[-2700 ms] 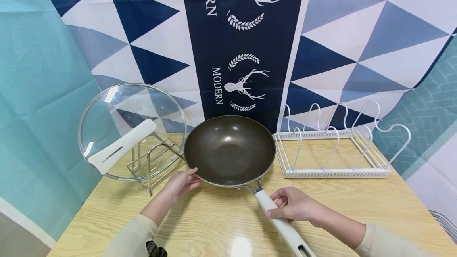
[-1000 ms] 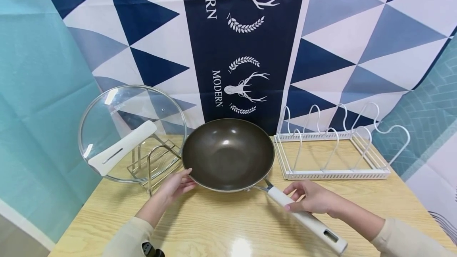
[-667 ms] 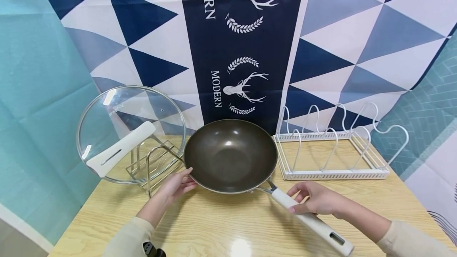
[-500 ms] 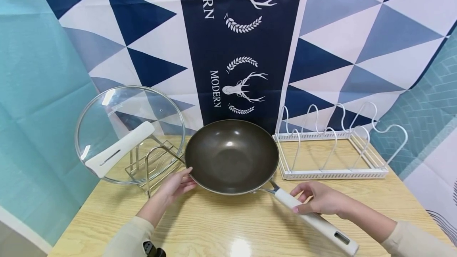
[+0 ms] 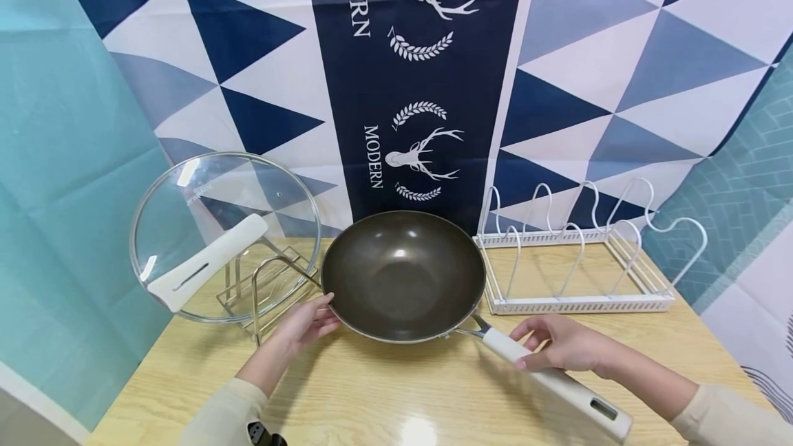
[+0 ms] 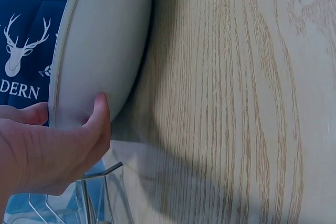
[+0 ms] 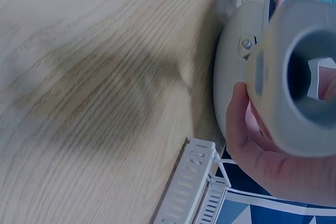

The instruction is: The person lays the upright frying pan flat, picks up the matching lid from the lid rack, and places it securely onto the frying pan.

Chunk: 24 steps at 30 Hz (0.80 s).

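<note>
A dark-lined wok (image 5: pixel 403 277) with a pale outside sits in the middle of the wooden table, tilted with its inside facing me. Its white handle (image 5: pixel 573 391) points to the front right. My left hand (image 5: pixel 303 327) pinches the rim at the lower left, thumb over the edge. In the left wrist view, the fingers of that left hand (image 6: pixel 58 150) press the wok's pale underside (image 6: pixel 105 40). My right hand (image 5: pixel 566 344) holds the handle between thumb and fingers near its upper half. The right wrist view shows the handle's hollow end (image 7: pixel 294 103) close up.
To the left, a glass lid (image 5: pixel 213 260) with a white grip leans in a metal wire rack (image 5: pixel 255 294), close to the wok's rim. A white rack (image 5: pixel 582 305) with tall wire loops stands right of the wok. Patterned cloth (image 5: pixel 434 88) hangs behind the table (image 5: pixel 372 398).
The wok has turned, its handle swinging right and out to the front right with my right hand. The bowl has moved slightly right and nearer. My left hand stays on the rim.
</note>
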Motion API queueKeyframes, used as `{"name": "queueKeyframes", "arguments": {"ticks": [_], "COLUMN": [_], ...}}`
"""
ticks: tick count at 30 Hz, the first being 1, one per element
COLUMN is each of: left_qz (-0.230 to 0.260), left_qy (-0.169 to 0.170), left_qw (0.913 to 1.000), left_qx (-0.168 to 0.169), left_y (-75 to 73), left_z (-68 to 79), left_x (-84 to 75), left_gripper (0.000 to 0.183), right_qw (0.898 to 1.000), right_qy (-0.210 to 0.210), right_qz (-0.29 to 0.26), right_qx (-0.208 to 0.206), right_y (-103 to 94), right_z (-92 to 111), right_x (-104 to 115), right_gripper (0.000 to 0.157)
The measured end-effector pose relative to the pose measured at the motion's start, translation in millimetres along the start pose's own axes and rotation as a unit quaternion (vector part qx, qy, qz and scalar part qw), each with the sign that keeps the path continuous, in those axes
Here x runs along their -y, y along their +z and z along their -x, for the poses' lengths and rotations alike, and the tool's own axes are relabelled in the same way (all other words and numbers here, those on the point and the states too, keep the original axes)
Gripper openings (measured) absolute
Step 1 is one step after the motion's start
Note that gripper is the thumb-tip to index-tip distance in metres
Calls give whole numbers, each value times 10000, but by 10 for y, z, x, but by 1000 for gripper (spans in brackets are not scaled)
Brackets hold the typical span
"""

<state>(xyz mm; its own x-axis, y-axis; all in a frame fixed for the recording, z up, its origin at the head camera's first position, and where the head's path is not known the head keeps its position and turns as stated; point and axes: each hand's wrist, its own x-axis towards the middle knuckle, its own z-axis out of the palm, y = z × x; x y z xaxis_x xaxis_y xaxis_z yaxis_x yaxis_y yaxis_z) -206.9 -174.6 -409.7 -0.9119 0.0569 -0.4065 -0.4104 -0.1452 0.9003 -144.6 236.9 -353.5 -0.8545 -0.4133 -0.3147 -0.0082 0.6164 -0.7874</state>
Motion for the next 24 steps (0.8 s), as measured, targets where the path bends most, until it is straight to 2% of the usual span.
{"name": "queueKeyframes", "arguments": {"ticks": [11, 24], "left_qz": [-108, 1], "left_qy": [64, 85], "left_qw": [9999, 10000], "left_qx": [22, 2], "left_y": [-22, -44], "left_z": [2, 14], "left_x": [7, -21], "left_gripper": [52, 49], "right_qw": [9999, 9991], "right_qy": [-88, -359], "right_qz": [109, 237], "right_qx": [-11, -13], "right_y": [-50, -83], "right_z": [-7, 9], "right_x": [-32, -17], "right_gripper": [44, 40]}}
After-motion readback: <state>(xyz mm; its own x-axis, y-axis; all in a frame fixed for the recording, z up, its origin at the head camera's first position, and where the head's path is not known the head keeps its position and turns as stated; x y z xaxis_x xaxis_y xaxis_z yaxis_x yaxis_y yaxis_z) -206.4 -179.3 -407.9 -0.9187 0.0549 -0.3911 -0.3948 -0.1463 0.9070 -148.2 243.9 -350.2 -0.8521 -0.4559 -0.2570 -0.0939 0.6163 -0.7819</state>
